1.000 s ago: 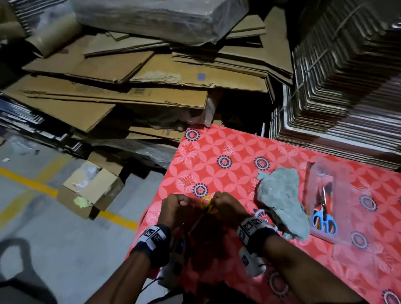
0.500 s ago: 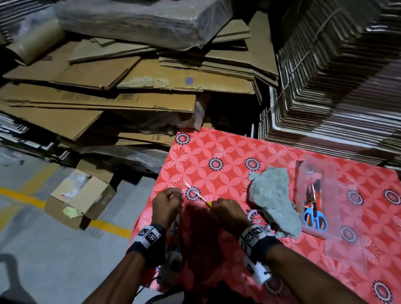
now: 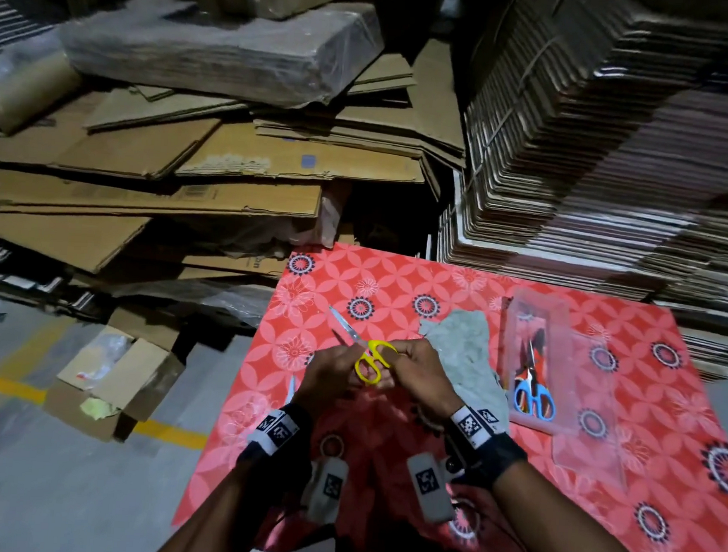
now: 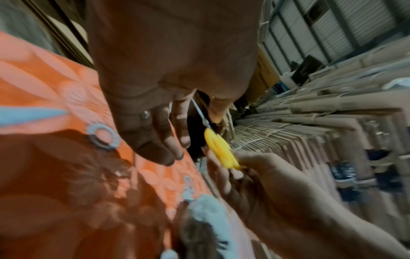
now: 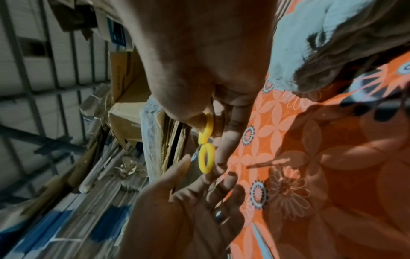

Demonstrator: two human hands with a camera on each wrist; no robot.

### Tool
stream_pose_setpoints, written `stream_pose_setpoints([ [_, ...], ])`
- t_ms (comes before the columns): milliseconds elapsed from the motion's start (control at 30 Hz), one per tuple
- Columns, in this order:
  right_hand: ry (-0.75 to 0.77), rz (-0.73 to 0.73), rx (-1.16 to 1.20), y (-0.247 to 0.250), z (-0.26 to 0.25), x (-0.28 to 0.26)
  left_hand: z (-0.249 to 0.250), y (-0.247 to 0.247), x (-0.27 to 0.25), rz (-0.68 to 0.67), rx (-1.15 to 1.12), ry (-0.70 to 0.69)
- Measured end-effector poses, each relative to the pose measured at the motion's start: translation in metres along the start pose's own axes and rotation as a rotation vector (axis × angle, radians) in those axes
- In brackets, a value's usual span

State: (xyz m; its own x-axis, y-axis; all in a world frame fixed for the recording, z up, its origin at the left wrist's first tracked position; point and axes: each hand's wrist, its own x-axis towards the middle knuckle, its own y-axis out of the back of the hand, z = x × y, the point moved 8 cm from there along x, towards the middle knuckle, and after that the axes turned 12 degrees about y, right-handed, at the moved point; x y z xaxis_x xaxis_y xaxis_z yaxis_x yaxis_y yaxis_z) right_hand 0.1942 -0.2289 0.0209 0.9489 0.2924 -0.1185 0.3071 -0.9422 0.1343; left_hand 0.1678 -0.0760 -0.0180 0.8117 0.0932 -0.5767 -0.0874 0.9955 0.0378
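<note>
Small yellow-handled scissors (image 3: 369, 359) are held above the red patterned tablecloth (image 3: 396, 286), blades closed and pointing up and to the left. My right hand (image 3: 416, 365) pinches one yellow loop (image 5: 208, 122) between thumb and fingers. My left hand (image 3: 332, 370) has its thumb and fingers on either side of the blade (image 4: 199, 113) near the pivot, and the other fingers are spread fairly straight. The second loop (image 5: 206, 157) hangs free between the hands.
A crumpled grey cloth (image 3: 460, 347) lies right of the hands. Beyond it a clear plastic box (image 3: 558, 332) holds blue-handled scissors (image 3: 532, 399). A thin metal piece (image 3: 290, 389) lies by my left wrist. Cardboard stacks (image 3: 598, 163) crowd the table's far side; an open carton (image 3: 109, 383) sits on the floor.
Both hands have come up off the cloth and closer together. The scissors have turned so the yellow loops face me and the blades point away to the left.
</note>
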Motion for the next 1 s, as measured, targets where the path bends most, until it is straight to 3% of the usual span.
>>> stream_pose_setpoints([
  [100,0.040,0.016,0.052,0.011,-0.015,-0.010,0.024,-0.022,-0.010,-0.016,-0.033,-0.161],
  [267,0.164,0.097,-0.107,0.059,-0.036,-0.022,0.050,-0.051,-0.025,-0.111,-0.080,-0.236],
  [367,0.250,0.089,-0.119,0.086,-0.053,-0.032,0.070,-0.069,-0.035,-0.185,-0.001,-0.276],
  [533,0.326,0.047,-0.116,0.116,-0.080,-0.050,0.107,-0.099,-0.061,-0.246,0.118,-0.461],
  [800,0.425,0.125,-0.200,0.161,-0.094,-0.063,0.137,-0.115,-0.083,-0.204,0.257,-0.593],
  [1000,0.364,0.090,0.052,0.160,-0.092,-0.071,0.146,-0.116,-0.082,-0.096,0.211,-0.604],
])
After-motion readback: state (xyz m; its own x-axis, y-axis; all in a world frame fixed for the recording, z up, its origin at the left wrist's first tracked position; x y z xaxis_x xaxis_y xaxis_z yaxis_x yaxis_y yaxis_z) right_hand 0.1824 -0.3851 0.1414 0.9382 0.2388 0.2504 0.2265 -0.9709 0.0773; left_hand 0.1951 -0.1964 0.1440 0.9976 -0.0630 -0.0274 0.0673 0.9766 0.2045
